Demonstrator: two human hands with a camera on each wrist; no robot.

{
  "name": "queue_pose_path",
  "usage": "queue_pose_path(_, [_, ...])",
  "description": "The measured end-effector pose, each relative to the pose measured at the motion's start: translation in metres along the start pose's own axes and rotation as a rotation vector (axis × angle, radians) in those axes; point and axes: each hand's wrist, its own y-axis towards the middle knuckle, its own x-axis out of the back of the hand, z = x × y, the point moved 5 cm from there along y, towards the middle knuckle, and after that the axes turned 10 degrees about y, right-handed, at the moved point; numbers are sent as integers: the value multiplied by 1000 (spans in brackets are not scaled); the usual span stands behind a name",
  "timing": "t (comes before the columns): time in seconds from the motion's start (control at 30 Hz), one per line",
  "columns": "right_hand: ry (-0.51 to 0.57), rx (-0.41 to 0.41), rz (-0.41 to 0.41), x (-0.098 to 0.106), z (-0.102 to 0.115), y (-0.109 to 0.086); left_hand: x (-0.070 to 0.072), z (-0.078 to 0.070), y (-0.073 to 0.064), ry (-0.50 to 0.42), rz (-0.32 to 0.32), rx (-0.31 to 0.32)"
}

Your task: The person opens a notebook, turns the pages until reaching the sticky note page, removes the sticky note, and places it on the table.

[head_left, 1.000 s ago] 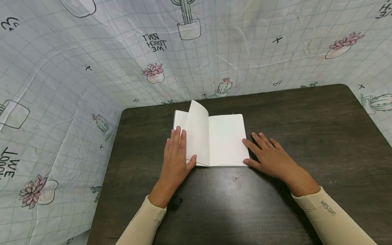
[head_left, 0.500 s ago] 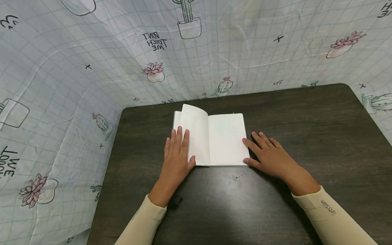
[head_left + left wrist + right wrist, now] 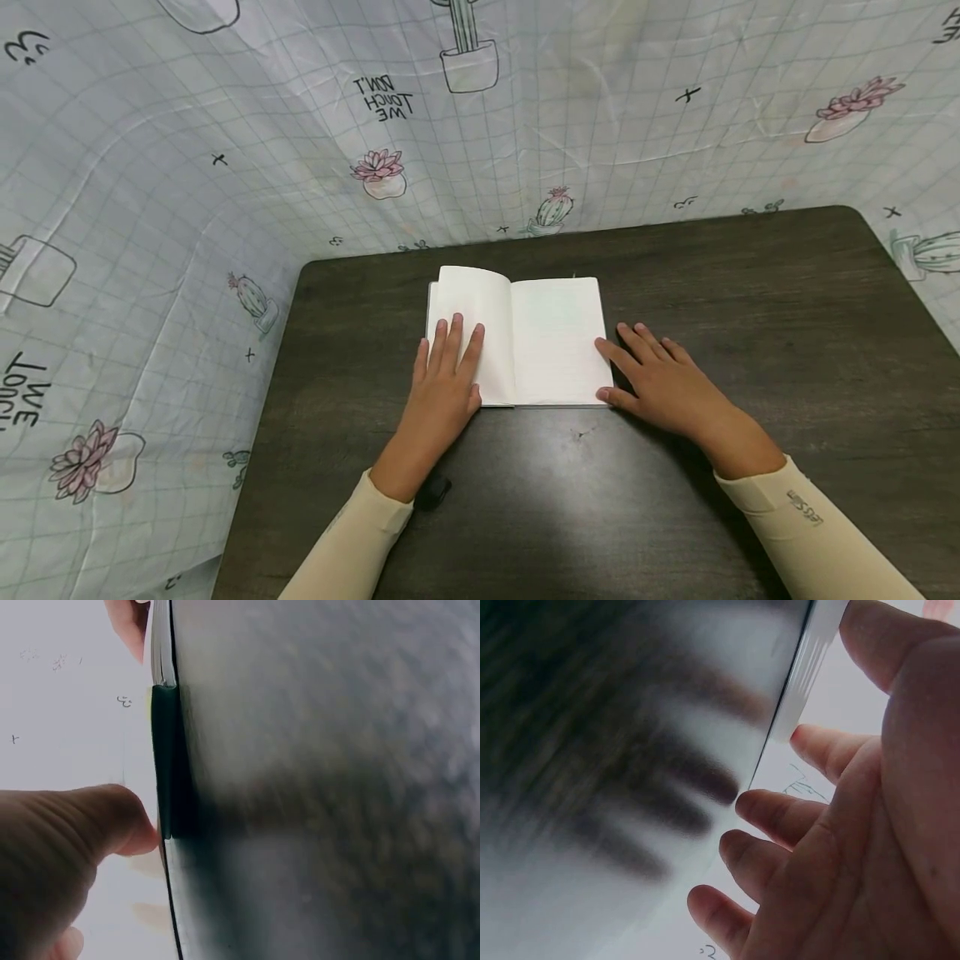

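Observation:
A notebook with blank pages lies spread flat on the dark table. Its left-hand leaf bows up slightly near the fold and sticks out past the cover at the top. Across that left page rests my left hand, palm down with straight fingers, its thumb by the lower edge. In the left wrist view, the thumb sits at the notebook's edge, near a dark green spine. My right hand lies beside the right page, thumb and index fingertips touching its edge, the other fingers over the table.
Beside the left wrist sits a small black object, partly hidden by the sleeve. The dark wooden table extends around the notebook. A white grid cloth printed with cacti hangs behind and at the sides.
The left leaf, which stood raised and curled, has come down to the left. My left hand has slid rightward onto the page. My right hand has stayed in place.

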Motion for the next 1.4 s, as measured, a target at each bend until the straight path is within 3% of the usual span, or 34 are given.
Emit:
queue_pose_path(0.27, [3,-8,7,0,0,0,-2,-11,7,5,68,-66])
queue_pose_path(0.5, [2,-4,3,-2,-1,0,-4,-22,14,41,75,-108])
queue_pose_path(0.87, [18,5,-12,-1,-2,-2,-7,-34,18,44,166,-170])
queue_pose_path(1.17, [10,11,-22,1,1,-2,-15,-33,16,-47,324,-165])
queue_pose_path(1.4, [6,7,-17,1,1,-1,-18,-32,15,-123,365,-150])
